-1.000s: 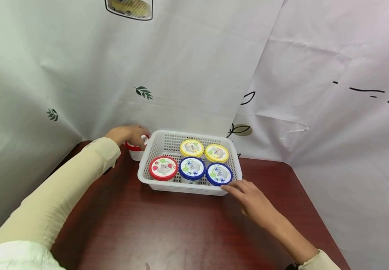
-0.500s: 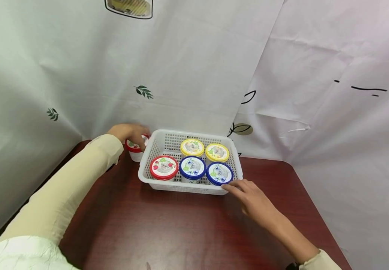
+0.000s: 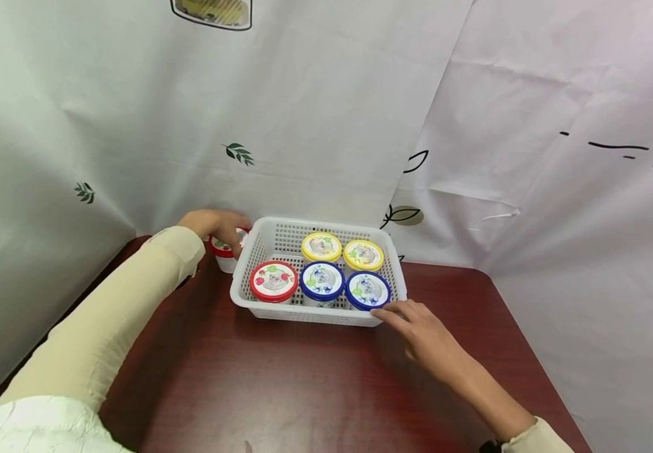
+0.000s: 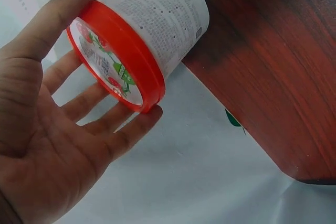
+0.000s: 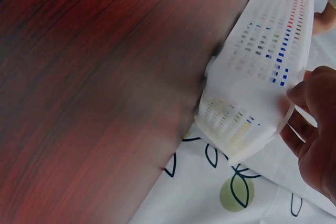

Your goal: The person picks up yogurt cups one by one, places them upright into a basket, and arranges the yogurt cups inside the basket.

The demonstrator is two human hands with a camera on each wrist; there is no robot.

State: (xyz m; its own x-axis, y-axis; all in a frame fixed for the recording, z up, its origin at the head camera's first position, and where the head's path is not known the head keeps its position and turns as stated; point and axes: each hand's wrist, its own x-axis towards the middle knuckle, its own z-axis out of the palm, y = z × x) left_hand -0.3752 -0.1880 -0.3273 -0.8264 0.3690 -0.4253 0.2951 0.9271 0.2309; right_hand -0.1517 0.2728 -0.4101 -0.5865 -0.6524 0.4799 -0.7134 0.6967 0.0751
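At the left of the head view, my left hand (image 3: 216,225) is over a paper tub with a red lid (image 3: 223,250), which stands on the table just left of the white basket (image 3: 315,316). In the left wrist view, the thumb and fingers (image 4: 128,132) spread around the red lid's rim, holding the tub (image 4: 165,17) from above. My right hand (image 3: 423,330) grips the basket's near right corner, thumb outside and fingers over the rim (image 5: 294,111). Inside the basket sit a red-lidded tub (image 3: 273,281), two blue-lidded tubs (image 3: 322,280) and two yellow-lidded tubs (image 3: 321,246).
The dark red wooden table (image 3: 304,384) carries the basket near its back edge. Pale printed cloth (image 3: 315,126) hangs behind and at both sides. Within the basket, the back left corner shows bare floor (image 3: 287,251).
Hands, basket and tubs keep nearly the same places. The left hand's fingers shift slightly about the red lid; the head view drifts a little.
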